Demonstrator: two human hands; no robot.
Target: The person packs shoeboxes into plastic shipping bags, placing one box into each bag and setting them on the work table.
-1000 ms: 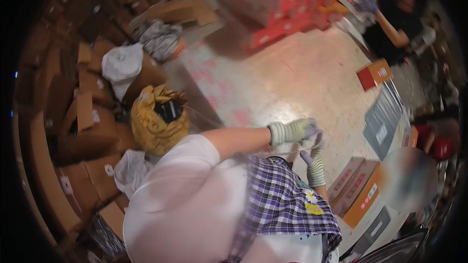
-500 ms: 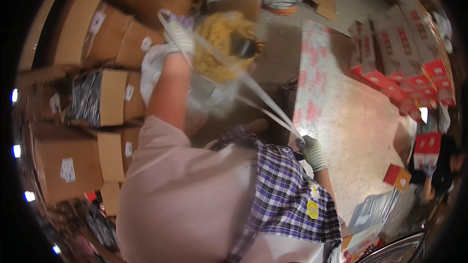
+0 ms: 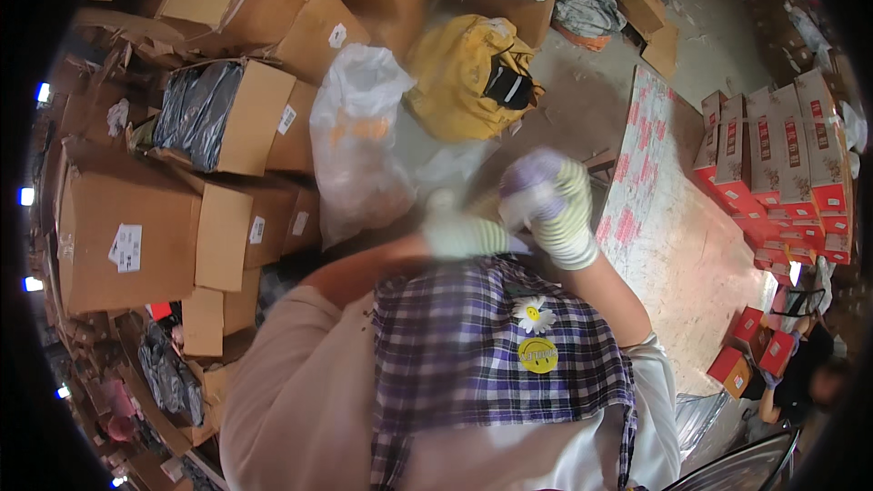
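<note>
My gloved hands are close together over my checked apron point(image 3: 491, 345). My right hand point(image 3: 546, 205), in a striped glove with lilac fingertips, is closed on a small pale wad, probably the white strap. My left hand point(image 3: 459, 223) is just left of it, smeared by motion; its fingers are unclear. Beyond them lie a translucent plastic bag point(image 3: 359, 164) with something orange inside and a yellow sack point(image 3: 441, 82) with a black item in its opening.
Cardboard boxes point(image 3: 127, 227) crowd the left and back, one holding dark plastic point(image 3: 186, 109). To my right is a worn worktable point(image 3: 655, 282) with stacked red and white boxes point(image 3: 809, 155). A co-worker point(image 3: 800, 373) at lower right handles red boxes point(image 3: 777, 350).
I have turned left, so the worktable is now to my right. Half a second ago my hands stretched a white strap far apart; now they have come together over my apron.
</note>
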